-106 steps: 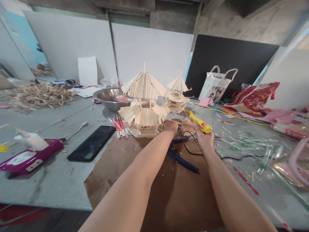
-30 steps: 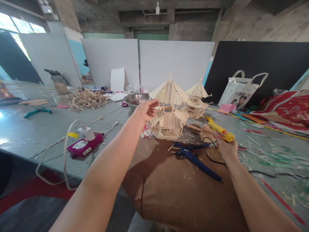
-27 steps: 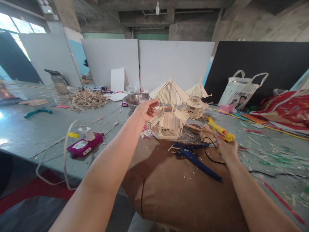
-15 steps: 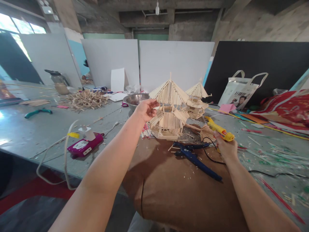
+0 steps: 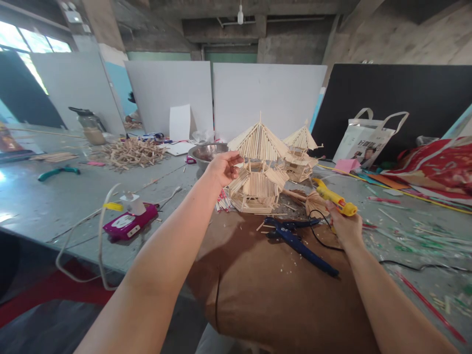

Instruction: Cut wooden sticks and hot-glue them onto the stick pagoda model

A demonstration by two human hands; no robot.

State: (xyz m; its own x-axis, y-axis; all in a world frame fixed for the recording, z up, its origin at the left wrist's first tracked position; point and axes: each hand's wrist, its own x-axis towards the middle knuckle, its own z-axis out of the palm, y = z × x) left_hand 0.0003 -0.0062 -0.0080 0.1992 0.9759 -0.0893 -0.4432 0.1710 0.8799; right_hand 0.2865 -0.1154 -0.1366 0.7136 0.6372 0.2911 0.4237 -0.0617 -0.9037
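A model pavilion (image 5: 260,182) built of thin wooden sticks stands upright in front of me, with a pointed upper roof over a wider lower one. My left hand (image 5: 224,168) is at its left side, fingers curled and closed on the left edge of the upper roof; the exact contact is partly hidden. In my right hand (image 5: 345,223) is a yellow hot glue gun (image 5: 335,197), its nozzle pointing up and left, right of the model. Blue pliers-like cutters (image 5: 300,246) lie on the brown sheet (image 5: 280,305) between my arms.
Behind stands a second stick pavilion (image 5: 300,155). A metal bowl (image 5: 206,152), a stick pile (image 5: 131,151), a purple power strip (image 5: 131,221) and teal pliers (image 5: 59,172) are leftward. A black cord (image 5: 416,268), plastic scraps and a white bag (image 5: 363,137) are rightward.
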